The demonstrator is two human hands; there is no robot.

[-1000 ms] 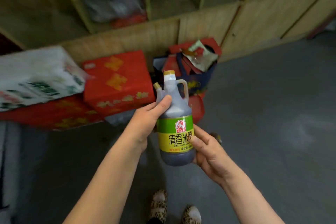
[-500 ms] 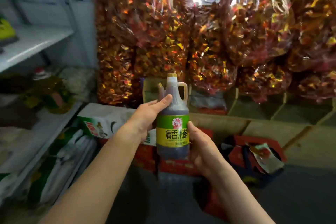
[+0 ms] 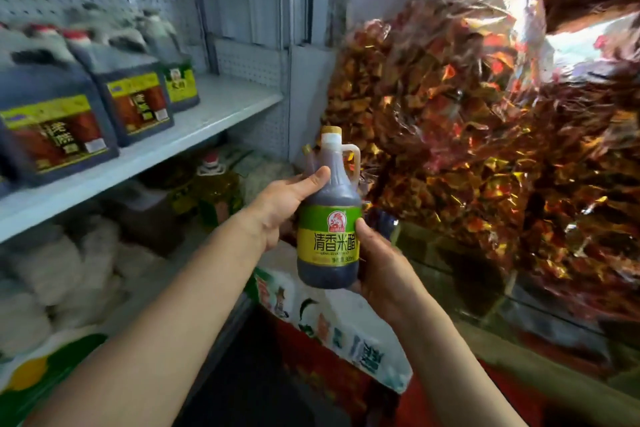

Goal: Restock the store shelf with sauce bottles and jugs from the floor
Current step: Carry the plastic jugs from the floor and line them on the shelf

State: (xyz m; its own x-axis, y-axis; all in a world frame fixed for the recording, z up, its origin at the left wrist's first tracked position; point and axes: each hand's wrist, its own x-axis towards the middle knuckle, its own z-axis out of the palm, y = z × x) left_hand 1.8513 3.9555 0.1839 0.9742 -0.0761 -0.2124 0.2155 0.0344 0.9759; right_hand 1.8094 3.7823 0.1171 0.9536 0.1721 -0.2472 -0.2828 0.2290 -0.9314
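A rice vinegar bottle (image 3: 328, 218) with a green and yellow label, a yellow cap and a loop handle is held upright in the air between both hands, in front of the end of the white shelf (image 3: 194, 128) and not touching it. The left hand (image 3: 280, 205) wraps the bottle's shoulder, thumb across the front just below the neck; its other fingers are hidden behind the bottle. The right hand (image 3: 384, 267) cups the lower body from the side and beneath, thumb lying along the label's edge, its fingers out of sight behind the bottle too. A second small yellow cap (image 3: 307, 149) peeks out just behind the neck; what it belongs to cannot be made out.

On the shelf stand dark soy sauce jugs (image 3: 135, 97), blurred, the nearest cut off by the left edge. Below them, a yellow oil jug (image 3: 216, 184) and pale bagged goods (image 3: 52, 270) are smeared by motion. Clear bags of red-and-gold wrapped sweets (image 3: 485, 149) fill the right side. A white printed sack (image 3: 346, 329) lies below the hands, partly hidden by the forearms.
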